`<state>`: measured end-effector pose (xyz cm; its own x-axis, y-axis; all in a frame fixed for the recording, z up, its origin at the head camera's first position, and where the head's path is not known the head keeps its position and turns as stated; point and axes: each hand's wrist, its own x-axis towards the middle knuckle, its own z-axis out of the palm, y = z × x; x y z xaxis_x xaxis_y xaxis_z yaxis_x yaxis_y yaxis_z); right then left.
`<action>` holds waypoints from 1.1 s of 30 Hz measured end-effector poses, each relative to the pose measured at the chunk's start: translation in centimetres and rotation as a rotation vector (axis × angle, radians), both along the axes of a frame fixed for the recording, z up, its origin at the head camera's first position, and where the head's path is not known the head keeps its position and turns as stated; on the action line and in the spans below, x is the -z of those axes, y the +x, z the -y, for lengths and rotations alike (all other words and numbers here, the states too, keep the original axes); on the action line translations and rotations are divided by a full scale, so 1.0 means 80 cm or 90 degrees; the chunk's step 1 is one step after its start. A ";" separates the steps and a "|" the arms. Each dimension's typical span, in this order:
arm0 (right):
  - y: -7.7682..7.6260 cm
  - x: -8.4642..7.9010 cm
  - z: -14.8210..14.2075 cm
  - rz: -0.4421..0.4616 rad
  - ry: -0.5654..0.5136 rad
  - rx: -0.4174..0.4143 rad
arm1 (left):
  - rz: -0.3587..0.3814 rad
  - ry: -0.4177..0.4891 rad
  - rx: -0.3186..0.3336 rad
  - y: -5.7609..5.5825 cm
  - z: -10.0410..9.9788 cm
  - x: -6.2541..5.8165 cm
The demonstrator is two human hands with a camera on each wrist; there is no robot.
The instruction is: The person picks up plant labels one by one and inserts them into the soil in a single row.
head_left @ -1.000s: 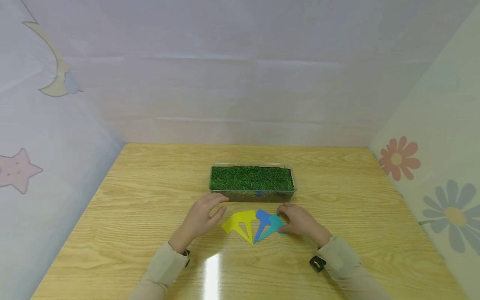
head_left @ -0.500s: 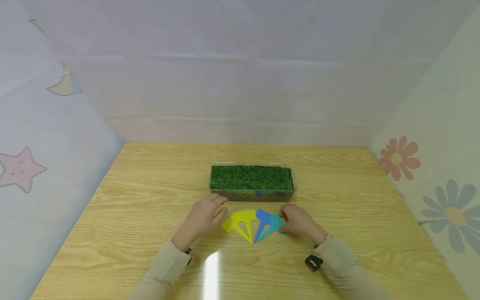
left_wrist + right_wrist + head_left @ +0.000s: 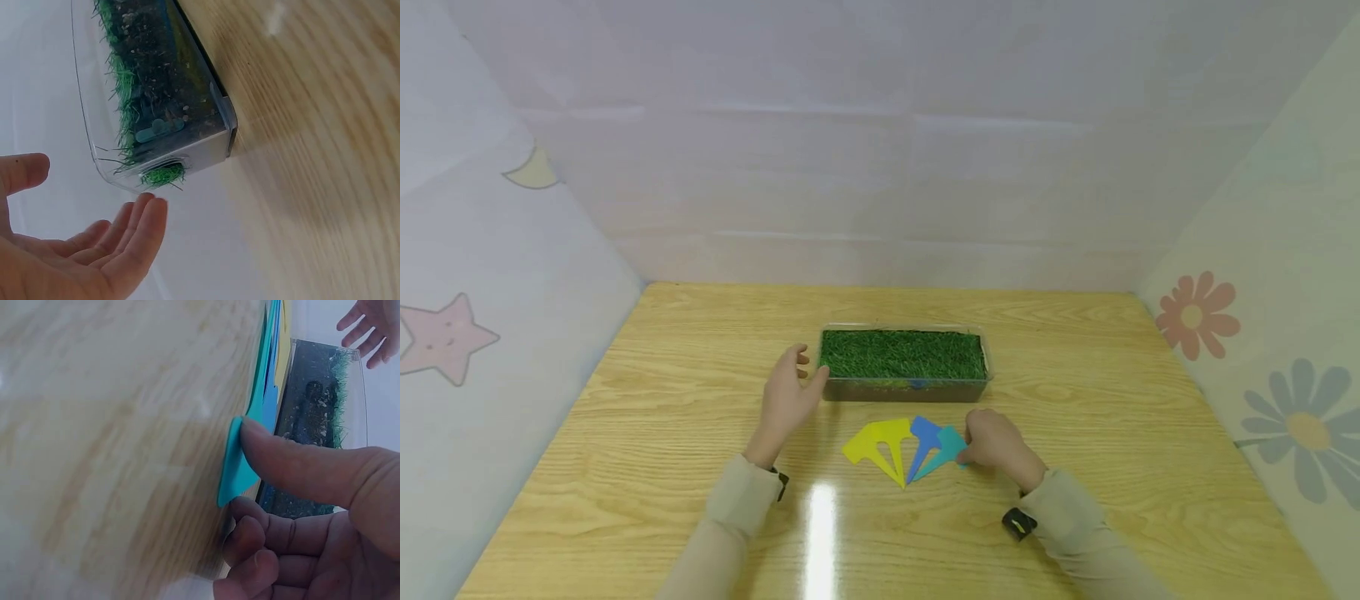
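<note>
My left hand (image 3: pixel 788 398) is open beside the left end of a clear plastic box (image 3: pixel 906 390), its fingers just short of the wall in the left wrist view. Green artificial grass (image 3: pixel 902 354) covers the dark filling of the box. In front of it, T-shaped plant labels lie fanned on the table: yellow labels (image 3: pixel 887 433), a blue label (image 3: pixel 925 435) and a teal label (image 3: pixel 951 440). My right hand (image 3: pixel 1000 446) pinches the wide end of the teal label (image 3: pixel 236 465), thumb on its face and index finger at its edge. Some of the teal is hidden by the fingers.
A wooden table (image 3: pixel 700 367) carries everything. Printed fabric walls (image 3: pixel 880 200) stand behind and on both sides. The end wall of the box has an oval opening (image 3: pixel 164 174) with grass poking through.
My left hand has moved away from the yellow labels, forward and slightly left to the box's end, its fingers opening. The right hand stays at the teal label, its fingers curling a little more.
</note>
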<state>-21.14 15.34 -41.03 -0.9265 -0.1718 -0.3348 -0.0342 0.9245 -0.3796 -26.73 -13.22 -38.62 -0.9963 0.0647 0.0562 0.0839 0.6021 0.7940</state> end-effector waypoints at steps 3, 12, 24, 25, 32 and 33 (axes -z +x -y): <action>-0.001 0.000 0.000 0.003 0.002 0.002 | 0.067 0.038 0.001 -0.010 0.002 0.001; -0.003 0.004 0.000 0.014 -0.005 0.010 | 0.123 0.047 0.029 -0.028 -0.001 0.012; 0.006 0.001 0.002 -0.024 -0.018 0.013 | 0.110 0.039 0.020 -0.032 -0.003 0.020; 0.007 0.000 0.003 -0.032 -0.022 0.013 | 0.109 0.042 0.020 -0.032 -0.003 0.020; 0.007 0.001 0.002 -0.047 -0.061 0.005 | 0.106 0.056 0.021 -0.030 -0.003 0.020; 0.007 0.002 0.001 -0.047 -0.068 0.003 | 0.106 0.058 0.022 -0.030 -0.004 0.020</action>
<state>-20.57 15.26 -41.15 -0.9491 -0.1980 -0.2450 -0.0614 0.8790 -0.4728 -29.14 -12.94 -40.25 -0.9895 0.1019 -0.1027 -0.0339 0.5266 0.8495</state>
